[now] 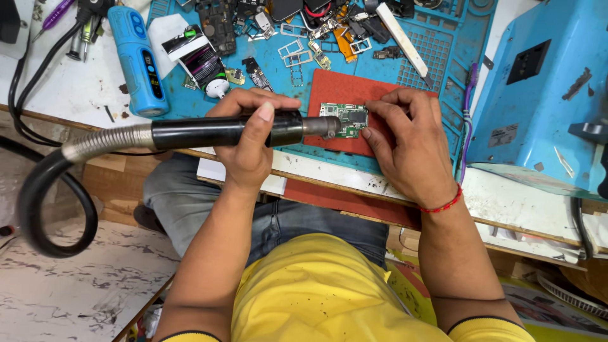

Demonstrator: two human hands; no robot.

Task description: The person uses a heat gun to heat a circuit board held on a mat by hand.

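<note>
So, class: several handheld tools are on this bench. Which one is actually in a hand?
The black hot-air wand with the ribbed metal hose, gripped by the left hand. The blue cylindrical tool and white tweezers lie untouched on the bench.

1. Circuit board (pixel 345 119): right edge hidden under right hand (pixel 408 142) fingers; components too small to tell.
2. Nozzle tip of hot-air wand (pixel 221 132) covers the board's left part.
3. Blue machine (pixel 544 95) at surface's right edge: cut off by frame.
4. Loose parts (pixel 297 25) at far edge: cut off, unidentifiable.

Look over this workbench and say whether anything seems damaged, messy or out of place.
Yes. Loose metal frames and small parts lie scattered across the blue mat, and the white bench top is stained. The left hand holds a black hot-air wand over a green circuit board, steadied by the right hand.
</note>
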